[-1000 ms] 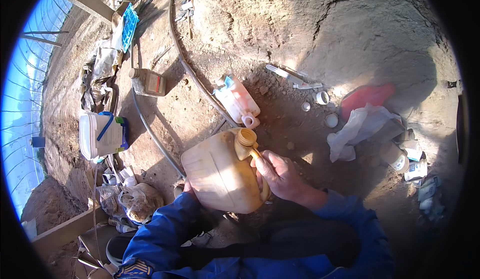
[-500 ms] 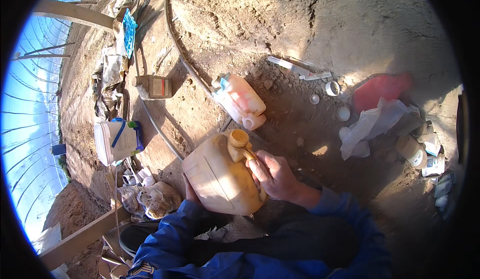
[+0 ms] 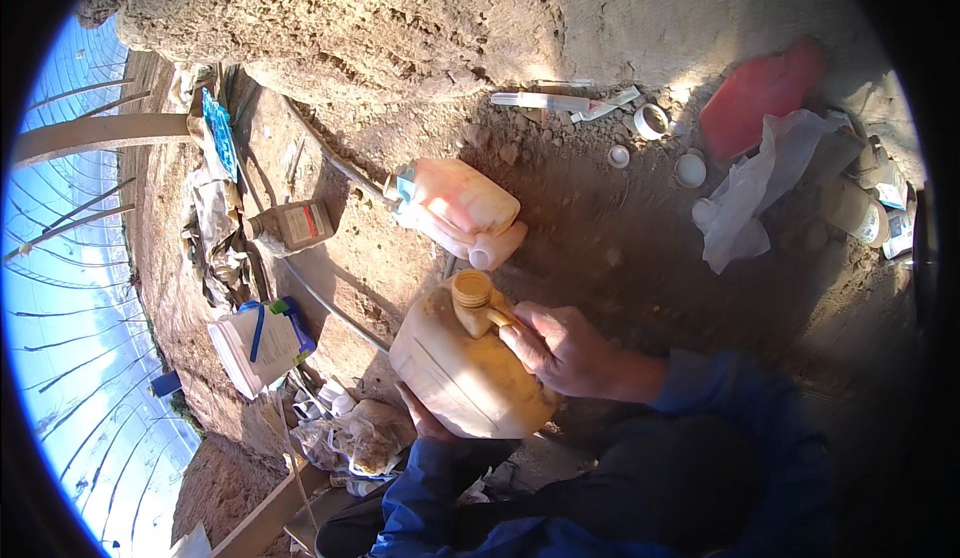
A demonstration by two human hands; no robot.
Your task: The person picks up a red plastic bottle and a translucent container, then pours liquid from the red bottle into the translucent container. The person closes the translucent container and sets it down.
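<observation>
A yellowed plastic jug (image 3: 460, 368) with an uncapped threaded neck stands tilted in front of me, above my lap. My right hand (image 3: 575, 353) is closed round the jug's handle, just beside the neck. Against its lower left side rests my left hand (image 3: 426, 416), steadying it; part of that hand is hidden behind the jug. Just beyond lies a whitish jug (image 3: 465, 203) with pink contents or staining, on its side. On the soil farther off are a clear syringe-like tube (image 3: 540, 101), a white ring (image 3: 651, 121) and small white caps (image 3: 690, 168).
To the left are a white bucket (image 3: 250, 353) with a blue handle, a brownish bottle (image 3: 292, 228) and a grey hose (image 3: 335, 308). A crumpled plastic bag (image 3: 370, 436) sits near my left arm. At right lie a red object (image 3: 755, 98), translucent sheeting (image 3: 765, 178) and several containers.
The view has turned, so the surroundings appear tilted and shifted. The jug sits slightly farther right and lower in the picture, with both hands keeping the same hold.
</observation>
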